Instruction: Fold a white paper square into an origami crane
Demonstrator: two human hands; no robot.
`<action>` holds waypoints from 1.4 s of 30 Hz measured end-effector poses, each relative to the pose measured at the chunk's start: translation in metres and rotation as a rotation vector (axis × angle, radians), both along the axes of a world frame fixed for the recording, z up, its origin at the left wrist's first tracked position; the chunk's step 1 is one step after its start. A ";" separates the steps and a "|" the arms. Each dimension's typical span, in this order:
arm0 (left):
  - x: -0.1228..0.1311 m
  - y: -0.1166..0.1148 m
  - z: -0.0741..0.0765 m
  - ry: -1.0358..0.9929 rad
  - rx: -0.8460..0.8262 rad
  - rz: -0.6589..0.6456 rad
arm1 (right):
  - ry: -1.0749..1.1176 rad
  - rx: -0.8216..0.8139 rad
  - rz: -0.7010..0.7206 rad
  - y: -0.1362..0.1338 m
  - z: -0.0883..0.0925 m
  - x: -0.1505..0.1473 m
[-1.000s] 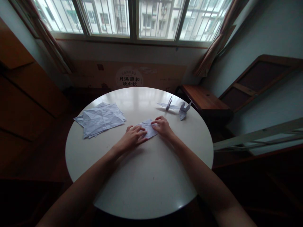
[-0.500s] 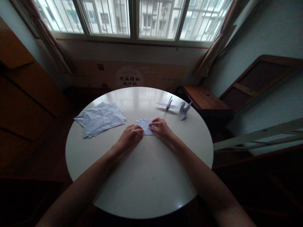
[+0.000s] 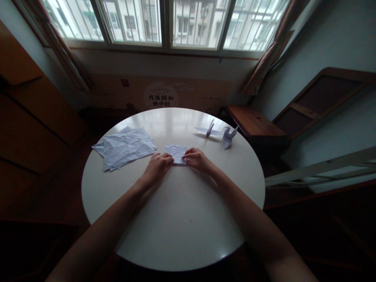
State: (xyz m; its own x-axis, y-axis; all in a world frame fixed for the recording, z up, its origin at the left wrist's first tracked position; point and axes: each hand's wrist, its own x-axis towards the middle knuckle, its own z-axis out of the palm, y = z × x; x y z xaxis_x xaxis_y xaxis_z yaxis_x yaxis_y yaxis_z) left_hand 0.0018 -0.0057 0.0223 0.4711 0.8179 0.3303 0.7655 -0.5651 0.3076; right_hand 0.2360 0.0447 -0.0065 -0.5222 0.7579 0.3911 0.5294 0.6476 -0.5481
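Squared up and shifted slightly left and up the frame since half a second ago, the folded paper lies near the centre of the frame, after sitting at a slant a second ago; both hands have drifted left with it. Its top edge and crossing creases show clearly between the hands, and it rests on the round white counter. At its lower left corner, the left hand has its fingers drawn together and bent over the edge; the thumb is hidden, so I cannot tell whether they pinch the paper or only press on it. At the right edge, the right hand has curled fingers touching the paper, the tips reaching a little way onto it; pinch or press cannot be told there either. Left of centre, near the left hand, a stack of creased sheets lies flat, its layers slightly fanned. Toward the counter's upper right stand a spread-winged paper crane and, just beside it, a second paper crane. A brown wooden stand sits beyond them, and barred windows run along the top of the frame.
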 end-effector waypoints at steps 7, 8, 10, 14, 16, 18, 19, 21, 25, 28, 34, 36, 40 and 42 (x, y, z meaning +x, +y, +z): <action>0.001 -0.002 0.003 0.001 -0.020 0.004 | -0.011 0.008 0.015 -0.001 0.002 -0.002; 0.002 -0.003 0.003 -0.002 -0.023 0.003 | -0.019 0.008 0.014 -0.001 0.002 -0.002; 0.002 -0.003 0.003 -0.012 -0.022 0.008 | -0.030 0.012 0.012 -0.001 0.002 -0.002; 0.002 -0.003 0.001 -0.035 -0.024 0.020 | -0.028 0.014 0.007 -0.001 0.003 -0.003; 0.002 -0.003 0.001 -0.031 -0.025 0.026 | -0.017 0.021 0.010 -0.001 0.004 -0.004; 0.002 -0.003 0.001 -0.026 -0.030 0.031 | 0.005 0.039 0.025 -0.002 0.004 -0.005; 0.002 -0.003 0.002 -0.027 -0.038 0.038 | 0.016 0.046 0.037 -0.002 0.005 -0.006; 0.002 -0.003 0.002 -0.032 -0.056 0.061 | 0.029 0.050 0.066 -0.003 0.005 -0.006; 0.002 -0.003 0.001 -0.014 -0.057 0.072 | 0.027 0.043 0.117 -0.005 0.005 -0.007; 0.002 -0.002 -0.001 0.016 -0.037 0.025 | 0.036 0.030 0.145 -0.004 0.004 -0.007; 0.001 0.000 0.002 0.079 0.048 0.048 | 0.100 -0.033 0.124 -0.003 0.007 -0.005; 0.000 0.000 0.003 0.083 0.065 0.072 | 0.072 -0.030 0.088 -0.004 0.008 -0.005; -0.001 0.000 0.003 0.070 0.059 0.102 | 0.006 -0.008 0.036 -0.005 0.011 -0.006; -0.001 0.000 0.002 0.053 0.044 0.096 | -0.001 -0.011 0.036 -0.004 0.011 -0.006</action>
State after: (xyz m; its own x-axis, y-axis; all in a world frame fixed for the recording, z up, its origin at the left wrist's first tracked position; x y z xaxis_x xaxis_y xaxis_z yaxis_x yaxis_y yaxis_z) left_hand 0.0003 -0.0056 0.0242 0.4093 0.8452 0.3437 0.8312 -0.5007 0.2417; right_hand 0.2303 0.0403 0.0045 -0.5493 0.7430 0.3823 0.5066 0.6600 -0.5548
